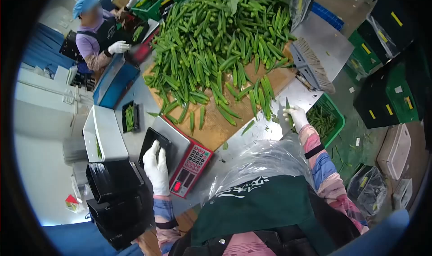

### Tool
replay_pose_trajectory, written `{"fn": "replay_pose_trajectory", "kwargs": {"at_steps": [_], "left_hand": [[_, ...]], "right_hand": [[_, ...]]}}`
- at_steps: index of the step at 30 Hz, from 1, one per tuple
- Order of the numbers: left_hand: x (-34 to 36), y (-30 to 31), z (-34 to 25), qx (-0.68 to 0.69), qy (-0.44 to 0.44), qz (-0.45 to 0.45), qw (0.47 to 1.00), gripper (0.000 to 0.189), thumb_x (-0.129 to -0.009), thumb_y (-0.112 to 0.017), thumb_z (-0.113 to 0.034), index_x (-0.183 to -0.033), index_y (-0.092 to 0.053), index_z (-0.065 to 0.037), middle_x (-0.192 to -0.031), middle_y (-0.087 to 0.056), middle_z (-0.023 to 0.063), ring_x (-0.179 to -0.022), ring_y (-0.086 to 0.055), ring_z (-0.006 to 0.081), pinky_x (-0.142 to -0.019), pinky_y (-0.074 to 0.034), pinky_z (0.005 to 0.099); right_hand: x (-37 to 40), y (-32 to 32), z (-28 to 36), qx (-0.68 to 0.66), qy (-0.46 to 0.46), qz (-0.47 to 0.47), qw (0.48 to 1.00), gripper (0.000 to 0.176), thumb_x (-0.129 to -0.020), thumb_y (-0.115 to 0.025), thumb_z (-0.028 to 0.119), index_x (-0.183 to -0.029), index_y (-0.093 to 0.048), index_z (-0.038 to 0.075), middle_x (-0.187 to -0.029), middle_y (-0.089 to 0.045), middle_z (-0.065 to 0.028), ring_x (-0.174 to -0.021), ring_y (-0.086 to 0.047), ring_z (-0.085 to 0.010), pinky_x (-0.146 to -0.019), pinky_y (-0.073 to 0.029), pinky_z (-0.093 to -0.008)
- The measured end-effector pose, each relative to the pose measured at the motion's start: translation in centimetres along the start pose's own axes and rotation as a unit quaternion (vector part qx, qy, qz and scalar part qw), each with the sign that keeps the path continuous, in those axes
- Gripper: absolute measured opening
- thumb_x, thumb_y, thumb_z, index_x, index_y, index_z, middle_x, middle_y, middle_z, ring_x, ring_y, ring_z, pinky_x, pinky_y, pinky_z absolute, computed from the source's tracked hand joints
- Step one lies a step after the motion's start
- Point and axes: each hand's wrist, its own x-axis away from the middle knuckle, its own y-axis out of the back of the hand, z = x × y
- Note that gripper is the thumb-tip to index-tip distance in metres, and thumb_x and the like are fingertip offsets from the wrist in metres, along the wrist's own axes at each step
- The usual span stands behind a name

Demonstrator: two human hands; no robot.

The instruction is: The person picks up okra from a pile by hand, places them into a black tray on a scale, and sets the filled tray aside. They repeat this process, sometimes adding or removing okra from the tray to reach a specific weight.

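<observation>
White gloves cover both hands. My left hand (156, 169) grips the near edge of a black plastic tray (158, 138), which sits over the plate of a red-framed digital scale (193, 161). The scale's red display is lit, but its figures are too small to read. At the right, my right hand (296, 117) is closed around an okra pod (287, 104) whose tip points up. A large heap of green okra (211, 49) covers the far part of the table, with loose pods spread towards me.
Beside my right hand stands a green basket (338, 123) holding okra. Stacked black trays (118, 197) and a white bin (104, 137) are at the left. A broom head (311, 65) borders the heap. A co-worker (96, 38) stands across at the far left.
</observation>
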Motion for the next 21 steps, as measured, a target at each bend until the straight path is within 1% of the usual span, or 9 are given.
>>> {"fn": "replay_pose_trajectory", "kwargs": {"at_steps": [3, 7, 9, 11, 13, 15, 18, 20, 21], "left_hand": [[-1.8, -3.8, -3.9, 0.016, -0.024, 0.062, 0.998, 0.026, -0.094, -0.065, -0.010, -0.119, -0.069, -0.003, -0.108, -0.069, 0.0118, -0.100, -0.065, 0.0246, -0.092, -0.050, 0.0339], [-3.7, -11.7, -9.3, 0.213, 0.108, 0.188, 0.953, 0.023, -0.095, -0.065, -0.013, -0.113, -0.071, -0.001, -0.109, -0.072, 0.0120, -0.105, -0.066, 0.0188, -0.094, -0.049, 0.0302], [-4.1, -16.8, -10.0, 0.218, 0.098, 0.261, 0.935, 0.028, -0.098, -0.059, -0.012, -0.120, -0.066, 0.003, -0.111, -0.071, 0.0099, -0.103, -0.065, 0.0163, -0.094, -0.050, 0.0285], [-4.3, -21.3, -12.0, 0.401, 0.272, 0.321, 0.814, 0.028, -0.098, -0.059, -0.013, -0.122, -0.062, 0.001, -0.101, -0.069, 0.0058, -0.090, -0.065, 0.0134, -0.082, -0.051, 0.0276], [-4.2, -25.3, -13.6, 0.409, 0.295, 0.322, 0.801, 0.031, -0.096, -0.060, -0.012, -0.125, -0.060, -0.001, -0.100, -0.069, 0.0052, -0.086, -0.064, 0.0124, -0.076, -0.051, 0.0262], [-3.5, -30.2, -14.0, 0.368, 0.253, 0.271, 0.853, 0.034, -0.092, -0.064, -0.011, -0.125, -0.059, 0.000, -0.100, -0.070, 0.0064, -0.087, -0.065, 0.0150, -0.076, -0.052, 0.0290], [-3.0, -33.3, -16.4, 0.200, 0.177, 0.232, 0.935, 0.050, -0.083, -0.076, -0.012, -0.127, -0.056, 0.001, -0.099, -0.070, 0.0093, -0.086, -0.065, 0.0193, -0.080, -0.053, 0.0309], [-3.5, -32.8, -17.7, 0.158, 0.190, 0.248, 0.937, 0.049, -0.082, -0.076, -0.011, -0.126, -0.058, 0.001, -0.097, -0.069, 0.0092, -0.085, -0.064, 0.0180, -0.079, -0.052, 0.0304], [-3.7, -32.7, -18.0, 0.138, 0.196, 0.256, 0.936, 0.048, -0.082, -0.077, -0.010, -0.125, -0.058, 0.001, -0.097, -0.069, 0.0091, -0.085, -0.064, 0.0174, -0.079, -0.052, 0.0302]], "right_hand": [[-2.4, -0.1, 0.3, 0.065, -0.010, -0.016, 0.998, 0.015, -0.090, -0.066, 0.007, -0.105, -0.065, 0.003, -0.084, -0.068, -0.0036, -0.066, -0.061, -0.0086, -0.053, -0.049, -0.0216], [-6.1, -1.6, 0.9, 0.193, 0.108, -0.011, 0.975, 0.027, -0.086, -0.072, 0.018, -0.107, -0.069, 0.003, -0.091, -0.071, -0.0100, -0.072, -0.067, -0.0158, -0.063, -0.054, -0.0304], [-7.8, -3.2, 1.8, 0.258, 0.191, -0.036, 0.946, 0.030, -0.084, -0.073, 0.021, -0.108, -0.069, 0.003, -0.097, -0.072, -0.0138, -0.080, -0.070, -0.0227, -0.071, -0.056, -0.0357], [-9.9, -4.8, 2.6, 0.331, 0.231, -0.045, 0.914, 0.041, -0.082, -0.075, 0.022, -0.117, -0.065, 0.003, -0.097, -0.072, -0.0139, -0.088, -0.070, -0.0260, -0.080, -0.055, -0.0367], [-10.7, -6.5, 3.3, 0.409, 0.249, -0.051, 0.877, 0.048, -0.081, -0.076, 0.024, -0.123, -0.063, 0.004, -0.099, -0.072, -0.0146, -0.096, -0.070, -0.0291, -0.087, -0.053, -0.0380], [-10.5, -7.6, 4.7, 0.492, 0.241, -0.055, 0.835, 0.051, -0.080, -0.077, 0.028, -0.124, -0.063, 0.005, -0.103, -0.072, -0.0159, -0.103, -0.068, -0.0320, -0.091, -0.052, -0.0396], [-10.9, -7.9, 5.2, 0.475, 0.182, -0.004, 0.861, 0.055, -0.080, -0.078, 0.030, -0.127, -0.062, 0.006, -0.108, -0.071, -0.0175, -0.106, -0.067, -0.0324, -0.094, -0.051, -0.0411], [-10.8, -7.3, 6.8, 0.428, 0.115, 0.036, 0.896, 0.051, -0.080, -0.077, 0.026, -0.124, -0.064, 0.004, -0.107, -0.072, -0.0180, -0.103, -0.069, -0.0298, -0.092, -0.052, -0.0380], [-11.4, -6.9, 6.6, 0.404, 0.127, 0.057, 0.904, 0.050, -0.080, -0.077, 0.025, -0.122, -0.065, 0.002, -0.105, -0.072, -0.0168, -0.100, -0.070, -0.0280, -0.090, -0.052, -0.0366]]}}
